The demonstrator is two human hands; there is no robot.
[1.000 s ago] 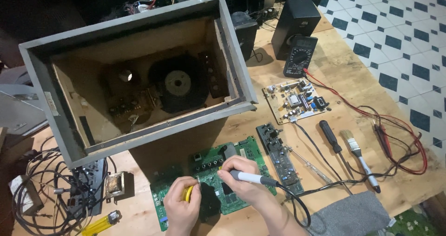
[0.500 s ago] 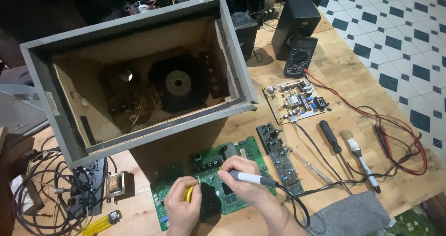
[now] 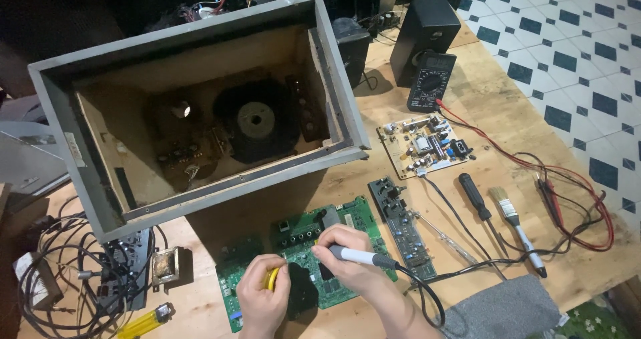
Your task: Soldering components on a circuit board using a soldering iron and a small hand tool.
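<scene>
A green circuit board (image 3: 347,216) lies on the wooden table near its front edge. My right hand (image 3: 354,269) grips a white-and-grey soldering iron (image 3: 364,257) with its tip pointed left onto the board; its black cord trails off to the right. My left hand (image 3: 262,302) rests on the board's left part and pinches a small yellow item (image 3: 270,279), mostly hidden by the fingers. The two hands sit close together over the board's middle.
A large open grey wooden speaker box (image 3: 200,122) stands behind the board. To the right lie a narrow board (image 3: 402,227), a small tan board (image 3: 422,145), a multimeter (image 3: 431,82) with red leads, a screwdriver (image 3: 475,199) and a brush (image 3: 514,222). Tangled wires (image 3: 67,272), a transformer (image 3: 165,265) and a yellow lighter (image 3: 145,322) sit left.
</scene>
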